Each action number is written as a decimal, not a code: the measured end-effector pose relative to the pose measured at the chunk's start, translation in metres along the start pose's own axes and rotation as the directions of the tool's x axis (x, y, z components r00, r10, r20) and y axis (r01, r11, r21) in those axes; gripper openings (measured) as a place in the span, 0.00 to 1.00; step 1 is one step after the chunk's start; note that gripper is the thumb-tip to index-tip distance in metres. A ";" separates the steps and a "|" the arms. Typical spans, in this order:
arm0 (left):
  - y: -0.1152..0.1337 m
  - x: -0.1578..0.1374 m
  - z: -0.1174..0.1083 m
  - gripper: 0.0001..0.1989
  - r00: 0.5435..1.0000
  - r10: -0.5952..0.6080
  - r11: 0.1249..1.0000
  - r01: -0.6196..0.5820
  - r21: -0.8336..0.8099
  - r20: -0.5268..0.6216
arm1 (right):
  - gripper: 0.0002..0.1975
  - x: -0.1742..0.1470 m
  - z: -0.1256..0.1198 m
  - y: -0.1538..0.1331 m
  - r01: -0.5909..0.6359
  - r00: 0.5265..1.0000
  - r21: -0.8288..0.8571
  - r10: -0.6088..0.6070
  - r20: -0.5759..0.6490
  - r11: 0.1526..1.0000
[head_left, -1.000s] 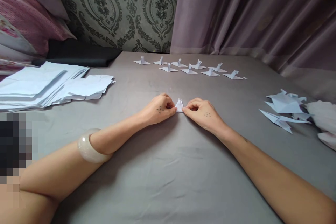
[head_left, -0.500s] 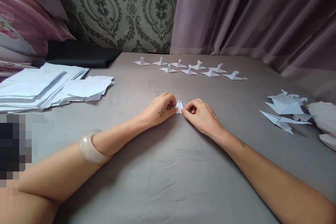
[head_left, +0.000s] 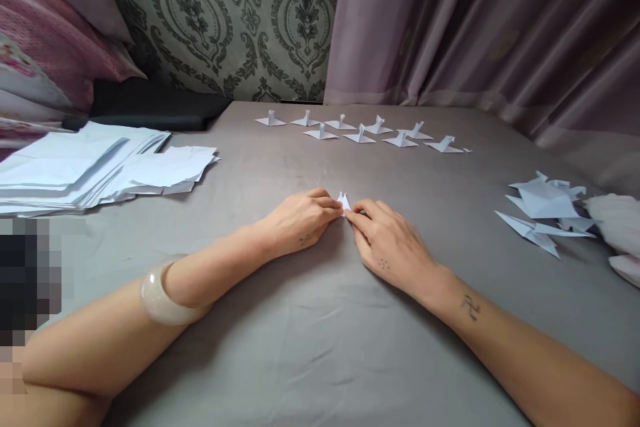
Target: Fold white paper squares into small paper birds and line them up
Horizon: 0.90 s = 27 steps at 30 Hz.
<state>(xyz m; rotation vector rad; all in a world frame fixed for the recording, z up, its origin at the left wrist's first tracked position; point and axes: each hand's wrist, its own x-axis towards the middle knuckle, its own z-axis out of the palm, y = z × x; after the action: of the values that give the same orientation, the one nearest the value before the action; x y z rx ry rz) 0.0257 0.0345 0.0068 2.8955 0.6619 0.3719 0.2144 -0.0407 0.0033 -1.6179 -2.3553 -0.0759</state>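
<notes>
A small white folded paper piece (head_left: 345, 201), with two narrow points at its top, lies on the grey cloth between my hands. My left hand (head_left: 307, 217) has its fingers together and their tips on the paper's left side. From the other side, my right hand (head_left: 387, 233) has its index fingertip on the paper's right part, its fingers bent. Both hands partly cover the folded paper. A pale bangle (head_left: 167, 293) circles my left forearm.
Several small folded paper figures (head_left: 360, 135) stand in two rows at the back. Stacks of white paper sheets (head_left: 65, 160) lie at the left, near a black folded cloth (head_left: 155, 105). Larger folded paper shapes (head_left: 545, 197) and a whitish bundle (head_left: 617, 220) are at the right.
Both hands have turned over more, palms down, with the fingers flatter on the paper. My left fingers now cover more of the folded paper, which has hardly moved.
</notes>
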 end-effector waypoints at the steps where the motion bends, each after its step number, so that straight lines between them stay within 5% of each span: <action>1: 0.001 -0.001 -0.001 0.19 1.000 0.024 0.999 -0.024 0.025 0.018 | 0.17 -0.002 -0.002 0.000 0.011 1.000 -0.020 -0.011 0.012 1.000; 6: 0.011 -0.003 -0.003 0.17 0.995 0.064 0.991 -0.073 0.109 0.080 | 0.17 -0.003 -0.009 -0.001 0.037 0.996 -0.062 -0.032 0.079 0.997; 10: 0.011 -0.001 0.002 0.17 1.000 -0.020 1.000 0.020 -0.021 -0.002 | 0.16 0.003 -0.012 0.000 0.003 0.995 -0.008 -0.002 0.100 1.000; 13: 0.003 0.002 0.006 0.18 0.947 -0.290 0.922 0.238 -0.304 -0.139 | 0.15 0.003 -0.007 0.004 -0.021 0.999 0.079 0.018 0.047 0.997; 17: -0.004 0.006 0.009 0.12 0.837 -0.537 0.739 0.404 -0.539 -0.110 | 0.15 0.004 0.004 0.012 -0.140 0.980 0.319 0.177 -0.090 0.937; 21: -0.006 0.007 0.011 0.10 0.852 -0.513 0.722 0.362 -0.589 -0.105 | 0.11 0.011 0.011 0.017 -0.257 0.941 0.501 0.333 -0.066 0.827; 27: -0.006 0.006 0.011 0.11 0.888 -0.447 0.732 0.296 -0.614 -0.105 | 0.07 0.011 0.013 0.015 -0.208 0.969 0.501 0.247 -0.013 0.840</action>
<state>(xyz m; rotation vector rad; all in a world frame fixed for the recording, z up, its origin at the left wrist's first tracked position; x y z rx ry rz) 0.0320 0.0418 -0.0038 2.0804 0.9504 0.7366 0.2223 -0.0223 -0.0076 -1.5729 -1.8893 0.4723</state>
